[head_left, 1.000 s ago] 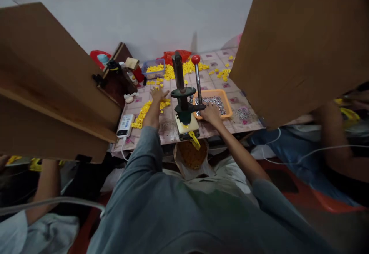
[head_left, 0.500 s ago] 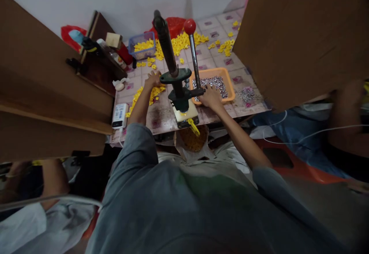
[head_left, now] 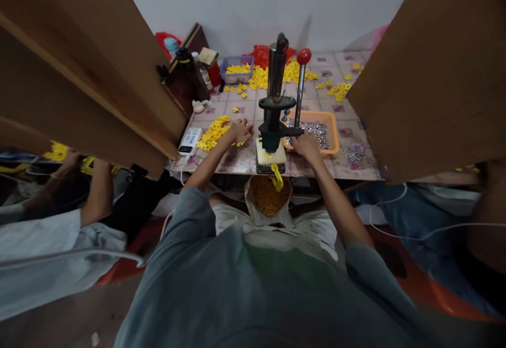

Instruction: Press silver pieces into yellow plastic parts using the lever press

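Where the head view looks down over the tabletop (head_left: 237, 161), a hand press (head_left: 272, 126) is seen standing upright at the middle of the frame, with both hands set close on either side of it. The left hand (head_left: 240, 131) is laid just left of the press, on the right end of a heap of yellow pieces (head_left: 213, 133); its fingers seem curled onto the pieces, but whether one is pinched cannot be told. That heap is stretched along a slanted line, from lower left toward upper right, so its near end lies under this hand. The right hand (head_left: 306, 143) is placed just right of the press base, at the near left corner of an orange tray (head_left: 334, 137) filled with small silvery parts (head_left: 312, 129); the fingers are bent downward, and what they grip, if anything, is hidden. The lever with the red knob (head_left: 303, 56) rises steeply above the right hand, which is clearly the nearer of the two to it. Below the press, at the tabletop edge, a bag of yellow pieces (head_left: 269, 200) hangs open. A phone (head_left: 190, 139) lies left of the heap. A co-worker's arm (head_left: 95, 190) is seen at the left of the frame.
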Action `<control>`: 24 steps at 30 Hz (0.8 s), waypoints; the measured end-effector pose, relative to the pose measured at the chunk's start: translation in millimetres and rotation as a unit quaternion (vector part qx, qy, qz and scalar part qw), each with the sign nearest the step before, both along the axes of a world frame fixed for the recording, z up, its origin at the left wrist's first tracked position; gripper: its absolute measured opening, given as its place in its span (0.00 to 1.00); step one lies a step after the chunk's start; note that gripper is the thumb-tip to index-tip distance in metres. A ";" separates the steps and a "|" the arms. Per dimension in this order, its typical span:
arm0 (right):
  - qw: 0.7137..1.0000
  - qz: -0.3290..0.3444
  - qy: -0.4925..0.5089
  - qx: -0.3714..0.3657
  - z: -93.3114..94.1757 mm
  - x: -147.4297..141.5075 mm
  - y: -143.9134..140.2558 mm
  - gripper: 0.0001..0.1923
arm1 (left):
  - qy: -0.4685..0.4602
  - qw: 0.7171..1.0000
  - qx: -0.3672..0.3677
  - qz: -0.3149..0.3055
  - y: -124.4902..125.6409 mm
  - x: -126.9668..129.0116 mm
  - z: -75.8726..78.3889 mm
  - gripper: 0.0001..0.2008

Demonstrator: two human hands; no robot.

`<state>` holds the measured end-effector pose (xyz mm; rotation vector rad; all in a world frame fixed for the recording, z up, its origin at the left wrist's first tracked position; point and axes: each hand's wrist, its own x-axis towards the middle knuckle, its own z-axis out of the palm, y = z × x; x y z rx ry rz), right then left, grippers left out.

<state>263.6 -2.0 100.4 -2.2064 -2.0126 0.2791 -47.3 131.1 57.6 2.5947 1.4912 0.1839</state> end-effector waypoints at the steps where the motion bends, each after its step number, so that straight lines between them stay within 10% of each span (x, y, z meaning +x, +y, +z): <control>1: 1.000 0.000 -0.003 0.001 0.4 -0.2 -0.3 0.32 | 0.001 1.000 -0.006 -0.017 -3.4 -4.3 -0.2 0.21; 5: 1.000 0.003 -0.009 -0.005 1.0 -0.5 1.7 0.32 | 0.001 0.997 -0.021 -0.071 0.7 -19.1 9.1 0.20; 12: 1.000 -0.011 0.001 -0.006 -0.5 -0.3 3.8 0.32 | -0.027 0.991 0.011 0.127 44.4 -39.3 29.9 0.31; 18: 1.000 -0.020 0.007 -0.015 2.8 0.2 2.8 0.32 | -0.009 0.991 -0.047 0.122 76.9 -34.0 30.5 0.33; 24: 1.000 -0.019 -0.002 -0.007 0.9 2.3 2.5 0.31 | -0.071 0.991 -0.027 0.114 90.2 -6.1 24.4 0.16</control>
